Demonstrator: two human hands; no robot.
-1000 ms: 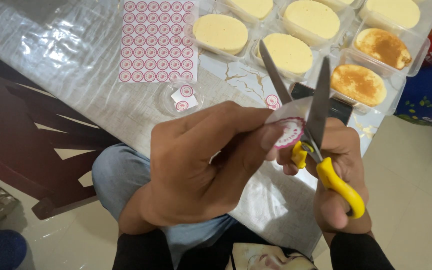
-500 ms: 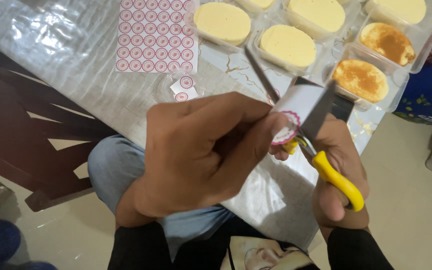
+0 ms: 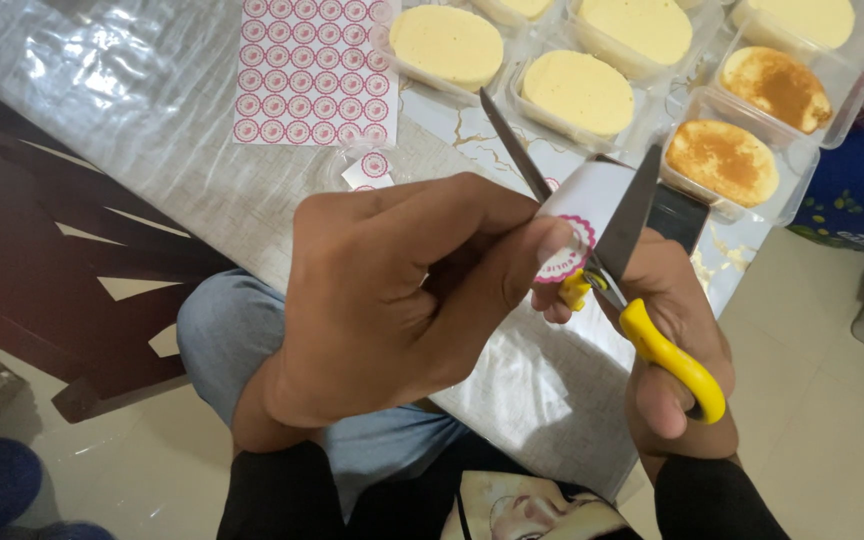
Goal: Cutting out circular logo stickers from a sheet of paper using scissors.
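Round pink-rimmed paper sticker (image 3: 564,255), pinched in the left hand (image 3: 392,290), should turn slowly into the open yellow-handled scissors (image 3: 642,300) (right hand (image 3: 677,350) clasping them); short snips.

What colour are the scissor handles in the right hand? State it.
Yellow: the plastic handles of the scissors, gripped by the right hand, show clearly in the head view.

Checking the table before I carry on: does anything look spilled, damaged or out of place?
Nothing spilled or damaged. One cut sticker lies loose just below the sticker sheet. The left hand holds a sticker piece between the open scissors in the right hand.
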